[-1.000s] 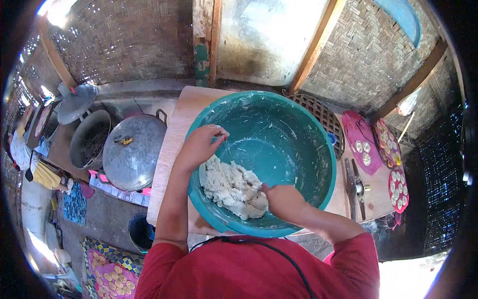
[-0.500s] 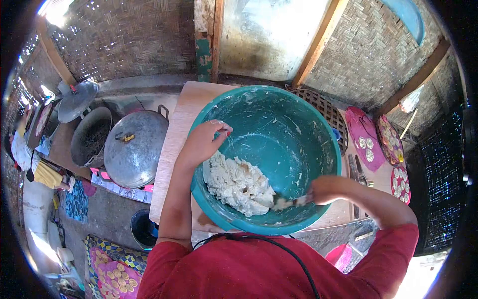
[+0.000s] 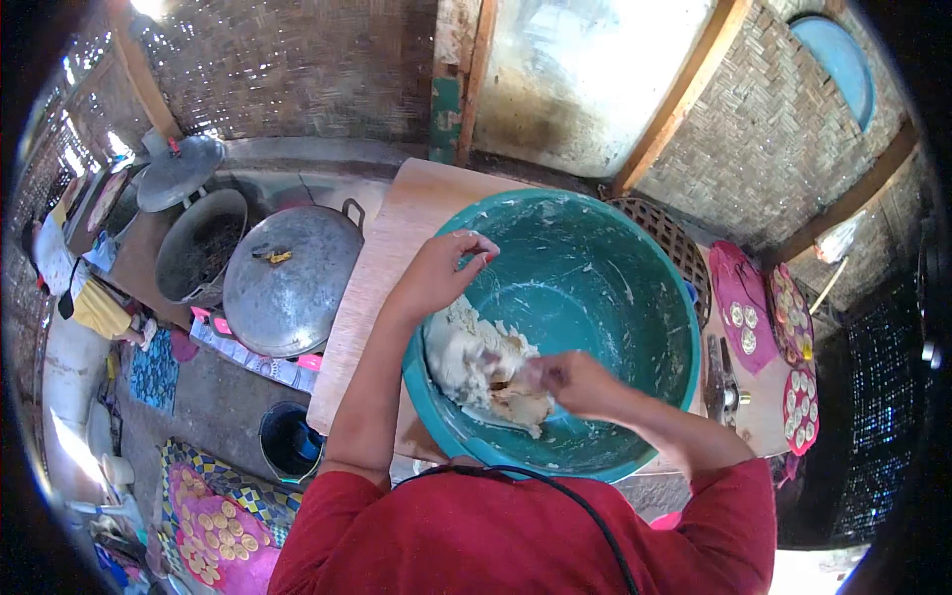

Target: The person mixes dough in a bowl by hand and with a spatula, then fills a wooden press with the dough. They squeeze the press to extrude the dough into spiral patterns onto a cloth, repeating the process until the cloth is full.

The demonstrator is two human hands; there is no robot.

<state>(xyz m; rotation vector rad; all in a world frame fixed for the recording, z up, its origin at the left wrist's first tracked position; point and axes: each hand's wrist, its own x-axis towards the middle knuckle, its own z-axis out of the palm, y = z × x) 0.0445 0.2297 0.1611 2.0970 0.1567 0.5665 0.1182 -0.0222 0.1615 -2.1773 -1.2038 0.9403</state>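
Note:
A large green plastic basin (image 3: pixel 635 268) stands in front of my chest, its inner wall streaked with dough. A lumpy mass of pale, sticky dough (image 3: pixel 466 347) lies in its near left part. My right hand (image 3: pixel 575 385) is closed around a short dough-smeared stirring tool, whose end is in the dough; motion blurs it and hides its exact kind. Over the basin's left rim is my left hand (image 3: pixel 446 268), thumb and fingertips drawn together in a pinch above the dough. Whether anything sits between those fingertips I cannot make out.
A lidded metal pot (image 3: pixel 293 283) and an open blackened pot (image 3: pixel 201 248) stand to the left. A dark bucket (image 3: pixel 291 441) is on the floor. Right of the basin are a woven basket (image 3: pixel 659 233) and pink sheets (image 3: pixel 744 297) with round pale pieces.
My right hand has moved left with the stirring tool, from the dough's right edge into the mass. The dough is pushed and folded. My left hand stays at the rim; the camera view has shifted.

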